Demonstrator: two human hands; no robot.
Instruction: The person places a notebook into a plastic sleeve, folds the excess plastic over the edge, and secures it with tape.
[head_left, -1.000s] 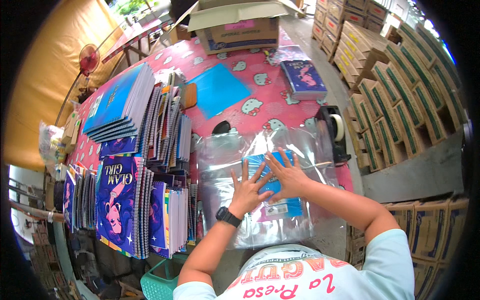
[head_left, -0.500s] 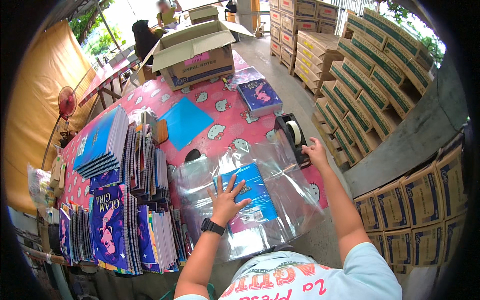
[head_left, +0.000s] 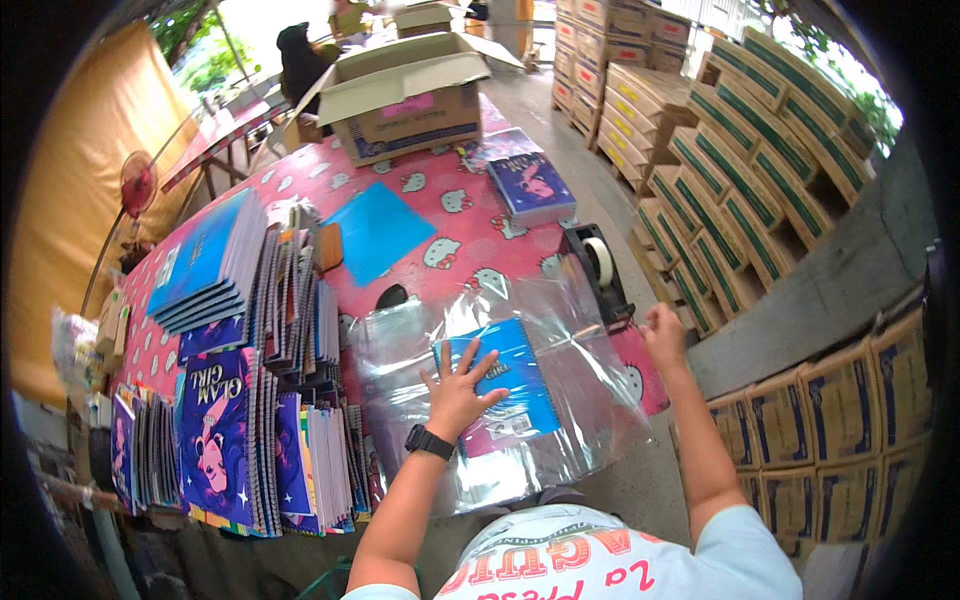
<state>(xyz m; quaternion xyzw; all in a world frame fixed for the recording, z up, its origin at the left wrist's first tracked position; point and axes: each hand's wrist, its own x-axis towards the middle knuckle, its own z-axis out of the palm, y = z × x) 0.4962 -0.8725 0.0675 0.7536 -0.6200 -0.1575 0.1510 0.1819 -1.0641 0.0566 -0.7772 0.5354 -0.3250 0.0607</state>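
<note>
A blue spiral notebook (head_left: pixel 533 385) lies on a sheet of clear plastic film (head_left: pixel 600 420) at the table's near edge. My left hand (head_left: pixel 461 392), with a black watch on the wrist, rests flat on the notebook with its fingers spread. Just right of a black tape dispenser (head_left: pixel 617 306) is my right hand (head_left: pixel 665 338), its fingers curled together in a pinch. Whatever they may hold is too small to make out. The dispenser's pale tape roll (head_left: pixel 598 261) faces up.
Stacks of spiral notebooks (head_left: pixel 215 430) crowd the table's left side. A blue sheet (head_left: pixel 380 232) lies behind the film. Farther back are a purple notebook stack (head_left: pixel 535 188) and an open carton (head_left: pixel 410 120). Boxes (head_left: pixel 810 410) are piled at the right; people are at the back.
My right hand has moved off the tape dispenser, to the right and nearer me, and its fingers have closed. My left hand stays flat on the notebook. The whole view has shifted slightly.
</note>
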